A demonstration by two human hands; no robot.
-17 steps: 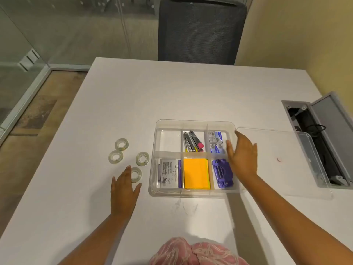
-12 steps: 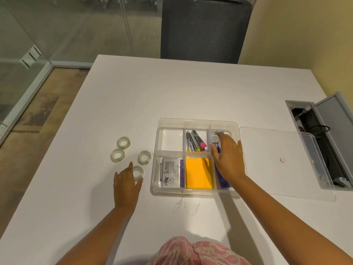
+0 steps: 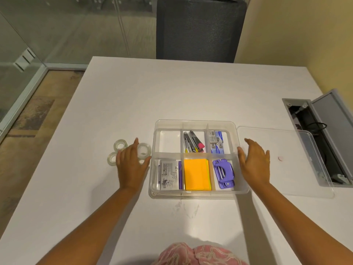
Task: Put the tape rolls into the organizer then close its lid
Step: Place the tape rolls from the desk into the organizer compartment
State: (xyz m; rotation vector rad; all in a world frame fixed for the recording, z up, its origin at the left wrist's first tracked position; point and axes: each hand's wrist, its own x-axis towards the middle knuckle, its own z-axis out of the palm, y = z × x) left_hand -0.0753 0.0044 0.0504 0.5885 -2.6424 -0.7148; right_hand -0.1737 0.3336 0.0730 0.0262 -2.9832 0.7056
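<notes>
Several clear tape rolls lie on the white table left of the organizer: one at the far left (image 3: 120,145), one nearer the organizer (image 3: 144,149), one in front (image 3: 112,159). Another is mostly hidden under my left hand (image 3: 131,165), which lies spread over the group without gripping any roll. The clear divided organizer (image 3: 194,122) has its back-left compartment (image 3: 168,140) bare. Its clear lid (image 3: 286,150) lies flat on the table to the right. My right hand (image 3: 255,162) is open beside the organizer's right wall, over the lid's near edge.
Staplers, staple boxes, a card pack, orange sticky notes and a purple hole punch (image 3: 223,174) fill the other compartments. An open cable hatch (image 3: 321,142) is set in the table at right. A dark chair (image 3: 198,29) stands behind the table.
My left hand has slid forward onto the tape rolls. My right hand has come out of the organizer's right compartments and now rests by its right wall.
</notes>
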